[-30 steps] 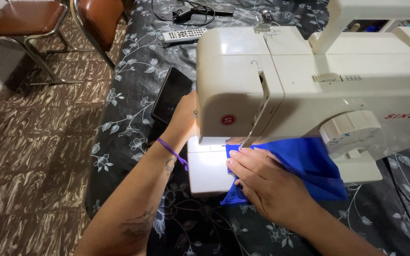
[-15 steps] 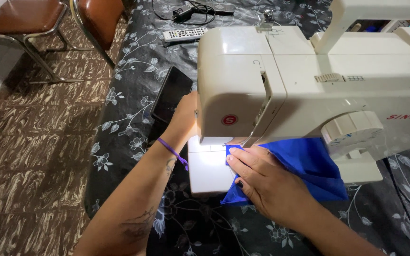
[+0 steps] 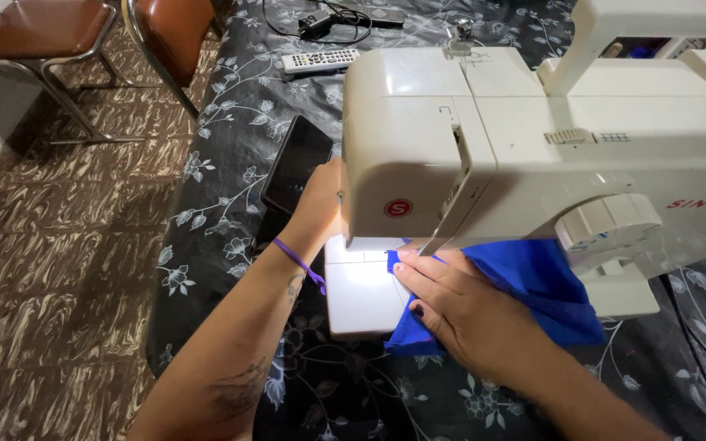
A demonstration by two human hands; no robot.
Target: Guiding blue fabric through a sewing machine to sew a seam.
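Landmark: cream plastic sewing machine (image 3: 533, 155).
Blue cloth (image 3: 541, 286): on the machine's bed, under its arm.
My right hand (image 3: 459, 306): flat and open, fingers pressing the cloth.
My left hand (image 3: 320, 204): behind the machine's head; grip cannot be told.

The sewing machine (image 3: 533, 155) is smooth cream plastic with a faint sheen. The blue fabric (image 3: 541, 286) looks like soft, matt woven cloth. A dark floral cloth (image 3: 230, 180) covers the table. The chairs (image 3: 51, 28) have glossy brown padded seats on shiny metal tube frames. The phone (image 3: 296, 163) is glossy black.
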